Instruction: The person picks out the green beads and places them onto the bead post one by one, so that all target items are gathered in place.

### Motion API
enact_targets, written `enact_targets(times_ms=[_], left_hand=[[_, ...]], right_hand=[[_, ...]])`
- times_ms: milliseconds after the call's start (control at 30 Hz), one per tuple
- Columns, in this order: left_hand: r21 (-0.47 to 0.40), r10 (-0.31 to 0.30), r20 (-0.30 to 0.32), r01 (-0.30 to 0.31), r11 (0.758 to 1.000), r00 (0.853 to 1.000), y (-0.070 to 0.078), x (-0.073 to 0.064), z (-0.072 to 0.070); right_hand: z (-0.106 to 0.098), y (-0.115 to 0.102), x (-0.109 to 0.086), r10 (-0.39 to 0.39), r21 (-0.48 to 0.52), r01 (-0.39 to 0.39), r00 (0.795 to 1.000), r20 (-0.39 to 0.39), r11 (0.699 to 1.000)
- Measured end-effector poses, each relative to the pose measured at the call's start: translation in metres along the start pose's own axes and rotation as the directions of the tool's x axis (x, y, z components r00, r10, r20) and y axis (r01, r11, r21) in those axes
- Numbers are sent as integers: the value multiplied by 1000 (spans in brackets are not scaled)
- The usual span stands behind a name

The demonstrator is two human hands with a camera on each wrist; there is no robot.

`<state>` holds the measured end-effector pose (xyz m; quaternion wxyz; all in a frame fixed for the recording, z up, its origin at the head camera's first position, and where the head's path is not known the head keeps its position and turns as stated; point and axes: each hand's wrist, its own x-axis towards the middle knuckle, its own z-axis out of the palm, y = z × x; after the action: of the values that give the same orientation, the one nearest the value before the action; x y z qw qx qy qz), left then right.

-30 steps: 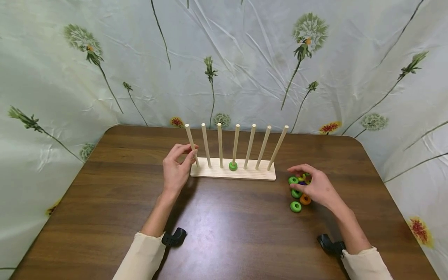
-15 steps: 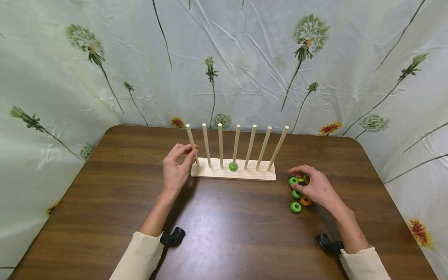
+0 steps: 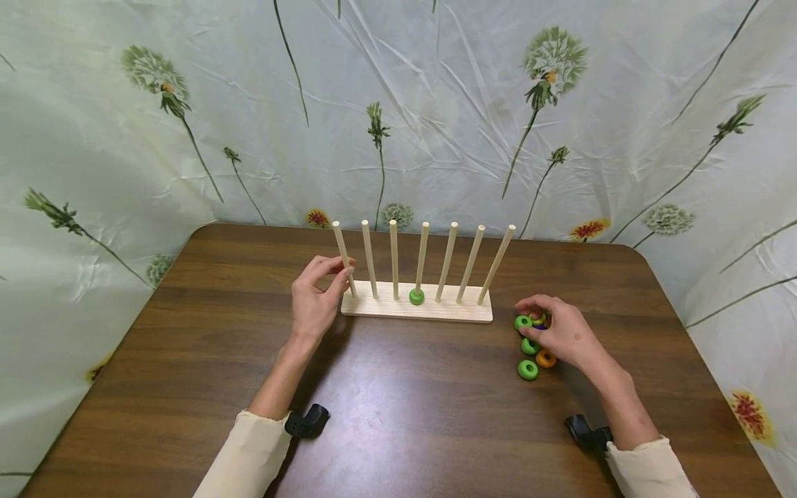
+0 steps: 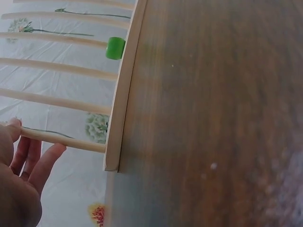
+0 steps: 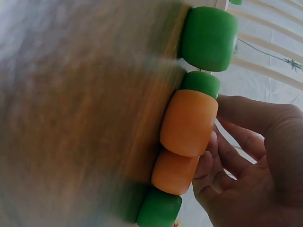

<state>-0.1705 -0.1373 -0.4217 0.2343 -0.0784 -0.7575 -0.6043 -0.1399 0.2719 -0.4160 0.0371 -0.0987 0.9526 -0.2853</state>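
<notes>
A pale wooden stand (image 3: 423, 311) with a row of upright pegs sits toward the back of the table. My left hand (image 3: 316, 301) pinches its leftmost peg (image 4: 80, 143) between thumb and fingers. Around the base of the middle peg lies a green ring (image 3: 416, 297). To the right of the stand, my right hand (image 3: 557, 332) curves over a small cluster of rings, its thumb at the edge of a green ring (image 3: 524, 323). I cannot tell whether it grips one. Partly under the fingers show a yellow ring (image 3: 539, 319) and a dark blue ring (image 3: 540, 327).
Nearer me in the cluster lie another green ring (image 3: 529, 346), an orange ring (image 3: 546, 358) and a separate green ring (image 3: 528, 370). The right wrist view shows a second orange ring (image 5: 174, 171). The brown table (image 3: 398, 429) meets a flowered cloth (image 3: 311, 159) behind.
My right hand has come slightly lower over the rings, its fingers drawn in a little. The left hand stays on the leftmost peg, and the head view has shifted slightly.
</notes>
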Motion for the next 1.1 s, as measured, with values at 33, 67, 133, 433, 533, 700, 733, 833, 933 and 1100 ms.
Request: enact_targets(times_ms=[33,67,133,433,533,700,733,833,933,1100], left_hand=[[2,1,0,-1,1000,1000,0,0,0],[2,3,-1,-3,1000,1000,0,0,0],[7,5,-2,-5,1000,1000,0,0,0],[10,3,7,-3,1000,1000,-1,2,-1],[-1,4,15,-4,1000,1000,-1,2,-1],[-6,6,16,-6,1000,1000,0,1,-3],[-2,8,14,-8,1000,1000,0,1,-3],[5,12,6,-12,1000,1000,1,2,-3],[-21,16,2,-16,1000,1000,3,5,-4],[-54,33,-5,-33,998,999,9,11,-4]], right_hand=[[0,0,0,-4,-3,4,1000,-4,1000],[0,0,0,-8,-6,8,1000,-10,1000],[-1,-1,1,-21,-6,21,1000,-22,1000],[-2,-3,2,-75,25,79,989,-129,997],[-2,-4,1,-89,36,95,984,-156,995],[-2,-6,0,-98,84,116,977,-190,990],[-2,-7,0,-96,92,116,975,-198,989],[0,-7,0,-88,111,115,972,-217,987],[1,-7,0,-85,131,117,970,-228,984],[1,-8,0,-92,132,129,963,-252,983]])
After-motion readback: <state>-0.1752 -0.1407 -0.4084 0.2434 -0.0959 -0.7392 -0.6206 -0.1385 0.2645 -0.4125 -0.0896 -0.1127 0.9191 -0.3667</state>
